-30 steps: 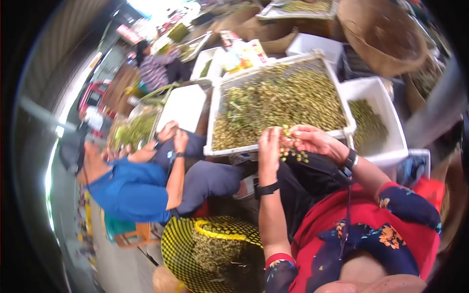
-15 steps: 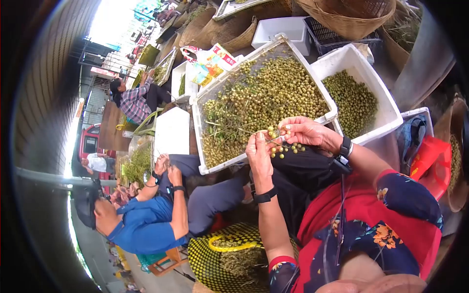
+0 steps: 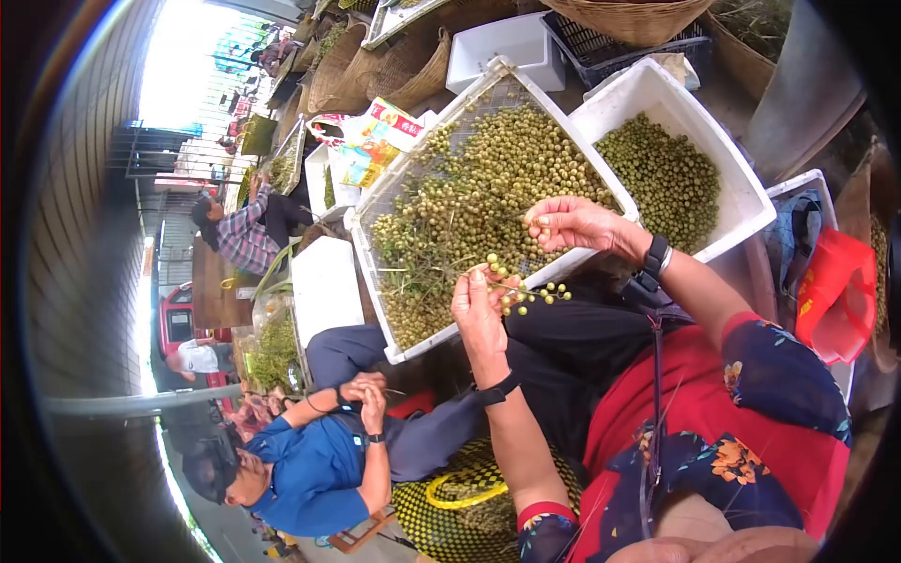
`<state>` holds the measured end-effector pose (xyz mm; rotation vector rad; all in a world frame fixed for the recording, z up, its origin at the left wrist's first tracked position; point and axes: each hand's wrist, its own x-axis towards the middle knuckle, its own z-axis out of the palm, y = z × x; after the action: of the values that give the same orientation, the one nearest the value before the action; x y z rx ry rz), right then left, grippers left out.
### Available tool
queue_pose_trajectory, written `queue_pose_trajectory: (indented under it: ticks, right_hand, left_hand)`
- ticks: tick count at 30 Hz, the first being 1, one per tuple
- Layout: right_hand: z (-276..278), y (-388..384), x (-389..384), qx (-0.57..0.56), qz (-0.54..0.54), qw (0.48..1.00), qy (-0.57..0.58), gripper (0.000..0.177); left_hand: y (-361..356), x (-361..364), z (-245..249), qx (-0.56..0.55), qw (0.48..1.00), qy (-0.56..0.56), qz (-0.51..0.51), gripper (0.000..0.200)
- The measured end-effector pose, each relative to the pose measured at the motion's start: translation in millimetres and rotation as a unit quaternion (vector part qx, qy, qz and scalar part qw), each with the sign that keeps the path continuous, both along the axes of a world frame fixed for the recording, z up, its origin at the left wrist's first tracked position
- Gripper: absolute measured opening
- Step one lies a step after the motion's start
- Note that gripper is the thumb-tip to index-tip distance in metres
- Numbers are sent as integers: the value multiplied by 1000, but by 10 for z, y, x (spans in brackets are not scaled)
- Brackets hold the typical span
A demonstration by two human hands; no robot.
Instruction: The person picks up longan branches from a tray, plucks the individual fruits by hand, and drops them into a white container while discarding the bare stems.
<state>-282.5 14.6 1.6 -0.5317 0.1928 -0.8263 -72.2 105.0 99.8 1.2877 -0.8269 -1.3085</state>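
Note:
My left hand (image 3: 482, 314) pinches a thin sprig of small round yellow-green fruits (image 3: 535, 297), which sticks out to the right over my dark trousers. Up and to the right, apart from the sprig, my right hand (image 3: 571, 225) is closed with its fingertips together above the near edge of a mesh-bottomed white tray (image 3: 364, 281). What those fingertips hold, if anything, is hidden. Many loose round fruits (image 3: 526, 155) and bits of stem lie in the tray. Beside it, a white foam box (image 3: 727, 211) holds more of the green fruits.
A co-worker in a blue shirt (image 3: 319, 479) sits at my left, hands together. Farther back sits another person in a checked shirt (image 3: 246, 230). A yellow-black woven basket (image 3: 427, 516) stands by my left arm; a red bag (image 3: 835, 296) lies at my right. Wicker baskets (image 3: 629, 17) stand behind.
My hands have parted: the right has moved up and away from the sprig, which stays in my left. The view has shifted slightly. The blue-shirted co-worker's head and hands appear lower.

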Motion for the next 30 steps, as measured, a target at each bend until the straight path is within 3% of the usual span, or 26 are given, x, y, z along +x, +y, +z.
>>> queue_pose_trajectory:
  ticks: [1, 2, 3, 4, 8, 11, 17, 21, 25, 27, 30]
  right_hand:
    - [-34, -83, -7, -8, -9, 999, 32, 22]
    - [-36, -132, -22, -113, -58, 983, 131, 20]
    - [-119, -252, -23, -397, -216, 832, 323, 20]
    - [-86, -248, -4, -395, -215, 833, 321, 20]
    - [188, -119, -10, -225, -144, 933, 240, 26]
    - [376, 82, 71, -195, -84, 948, 238, 32]
    - [209, 10, 188, -178, -67, 965, 180, 22]
    - [81, -143, 302, 16, -50, 996, 77, 19]
    - [-4, -219, 308, 10, -46, 997, 59, 17]
    - [-71, -240, 291, 46, -65, 997, -3, 16]
    - [-149, -242, 211, 62, -79, 995, 23, 15]
  left_hand:
    - [-21, -18, 5, 5, 1000, 1, -10, 21]
    - [-41, -43, -2, 11, 1000, -2, -11, 20]
    - [-61, -59, -16, 14, 1000, -4, -10, 20]
    - [-93, -87, -25, 13, 1000, -16, -10, 20]
    - [-202, -216, -70, 26, 996, -84, -6, 21]
    - [-251, -289, -114, 17, 989, -142, -25, 22]
    - [-319, -313, -201, 14, 981, -184, -65, 23]
    - [-429, -268, -340, 41, 996, -70, -41, 24]
    - [-520, -267, -428, 73, 997, -14, -18, 26]
    - [-543, -252, -361, 76, 995, 50, 42, 27]
    - [-608, -107, -445, 72, 993, 71, 62, 28]
